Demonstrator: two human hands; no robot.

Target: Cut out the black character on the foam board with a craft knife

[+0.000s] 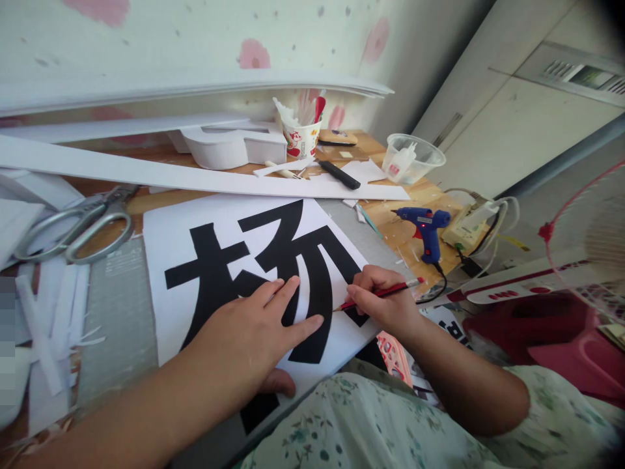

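Note:
My right hand (383, 296) is closed on a red pencil (385, 292), its tip at the right edge of a curved black stroke. That stroke belongs to a large black cut-out character (273, 257) on a white sheet (168, 244). My left hand (263, 319) lies with fingers spread over the character's middle, holding nothing, the thumb near the sheet's front edge. Part of the character is hidden under that hand and forearm. Beneath the sheet is a grey cutting mat (114, 312).
Large scissors (105, 225) and white strips (49, 326) lie at the left. A long white strip (205, 176) crosses behind the sheet, with a black-handled cutter (339, 174) on it. A blue glue gun (426, 228), a paper cup (300, 138) and a plastic tub (430, 156) stand beyond.

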